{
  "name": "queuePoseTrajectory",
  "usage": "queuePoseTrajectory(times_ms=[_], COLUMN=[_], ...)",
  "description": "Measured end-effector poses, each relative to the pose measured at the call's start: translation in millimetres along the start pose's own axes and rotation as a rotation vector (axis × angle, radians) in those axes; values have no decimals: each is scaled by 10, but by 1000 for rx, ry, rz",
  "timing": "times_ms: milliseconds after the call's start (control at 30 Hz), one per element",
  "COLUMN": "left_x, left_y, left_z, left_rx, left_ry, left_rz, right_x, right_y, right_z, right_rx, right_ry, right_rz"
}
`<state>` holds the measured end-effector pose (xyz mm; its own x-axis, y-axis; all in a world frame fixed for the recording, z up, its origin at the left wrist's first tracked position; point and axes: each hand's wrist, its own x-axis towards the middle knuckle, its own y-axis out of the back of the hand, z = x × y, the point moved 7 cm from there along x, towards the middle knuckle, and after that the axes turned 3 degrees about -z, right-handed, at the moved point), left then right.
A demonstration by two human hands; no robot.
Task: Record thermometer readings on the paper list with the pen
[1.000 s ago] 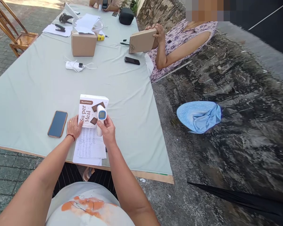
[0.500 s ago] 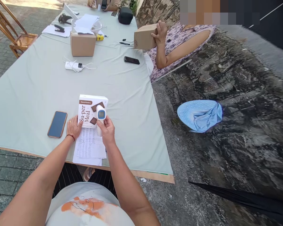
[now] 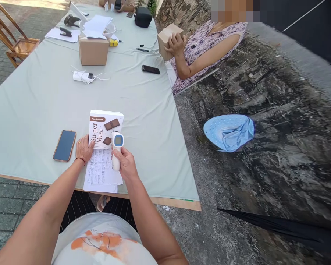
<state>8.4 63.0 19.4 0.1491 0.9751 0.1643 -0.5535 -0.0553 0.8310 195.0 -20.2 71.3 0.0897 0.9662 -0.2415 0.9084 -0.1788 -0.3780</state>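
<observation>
A white infrared thermometer [image 3: 116, 163] with a blue-rimmed display is gripped by its handle in my right hand [image 3: 127, 164], the display facing me. It sits just in front of a white and brown meal box [image 3: 98, 127] labelled "Su-per Meal". My left hand [image 3: 84, 149] holds the box at its lower left edge, the thumb on the front and the fingers along the side. Printed sheets [image 3: 100, 175] lie below the box, near the table edge. To the left of my left hand rests a smartphone [image 3: 64, 145] with an orange-brown case.
On the pale green table [image 3: 38, 132] are a white device with cables [image 3: 82, 76], a cardboard box [image 3: 93, 51], a black phone [image 3: 150, 69] and a black case [image 3: 142, 17]. A co-worker at right holds another carton [image 3: 165, 38]. A blue hat [image 3: 228, 132] lies beyond the table's right side.
My right hand has lowered the thermometer slightly and turned it, so more of its handle shows. The co-worker has tilted the carton. The whole view has shifted a little.
</observation>
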Motion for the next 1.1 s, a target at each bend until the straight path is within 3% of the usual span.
queuePoseTrajectory(times_ms=[333,533,600,733,833,967,1033,1100], left_x=[36,60,57,46,42,38,36,35], left_y=[57,79,78,72,66,46,39,34], left_z=[24,39,45,69,61,42,46,62], left_rx=[14,15,16,-7,-33,-63,-66,-53], left_ry=[0,-12,-17,-40,-38,-47,-56,-62], left_rz=[3,9,8,-7,-15,-25,-29,-39], right_x=[-606,-590,-492,-318,-238,-242,-246,-192], right_y=[212,493,758,1385,1654,1633,1468,1263], right_z=[-57,15,100,232,303,180,102,126], right_rx=[52,-68,-214,-774,-1052,-1283,-1300,-1235], right_ry=[-49,-4,41,152,163,249,347,384], right_rz=[52,98,193,496,567,583,550,434])
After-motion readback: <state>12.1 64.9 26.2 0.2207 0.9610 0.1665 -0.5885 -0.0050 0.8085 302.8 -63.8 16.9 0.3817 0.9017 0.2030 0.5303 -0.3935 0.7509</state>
